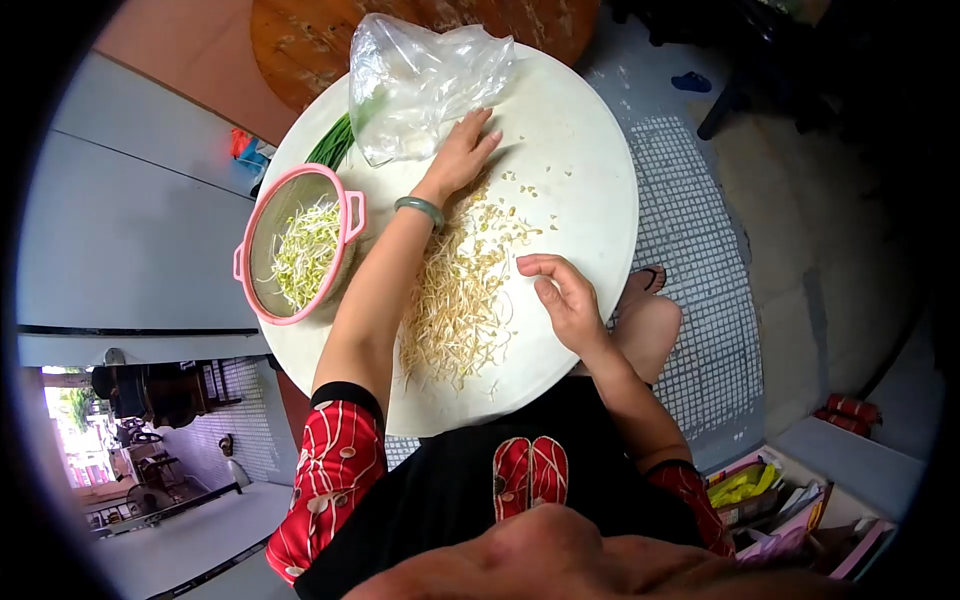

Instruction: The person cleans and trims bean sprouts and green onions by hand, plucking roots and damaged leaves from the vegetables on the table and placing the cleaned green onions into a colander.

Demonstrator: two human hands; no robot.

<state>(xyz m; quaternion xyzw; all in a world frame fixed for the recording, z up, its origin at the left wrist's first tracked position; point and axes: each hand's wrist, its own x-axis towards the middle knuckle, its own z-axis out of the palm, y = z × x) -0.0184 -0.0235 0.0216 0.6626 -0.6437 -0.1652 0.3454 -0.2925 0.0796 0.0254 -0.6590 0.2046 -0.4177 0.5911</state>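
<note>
White table (590, 200), head view: left hand (463, 158) spread beside the clear bag (425, 85) at the far edge, right hand (568, 302) loosely bent, pinching nothing. Loose sprouts (450, 320) lie toward the near edge; a wide sweep could spill them, and a bump might tip the pink colander (296, 192) at the left edge. Count: two hands, one bag, one colander, one bunch of green stalks (332, 146); sprouts beyond counting.

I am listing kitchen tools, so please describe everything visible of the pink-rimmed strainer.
The strainer is round, with a pink, plastic-looking rim, two opposite loop handles and a fine mesh bowl. It rests on the white table, at its left side in the picture, open side up, holding pale yellow-green sprouts. Neither the left hand nor the right hand touches it.
</note>
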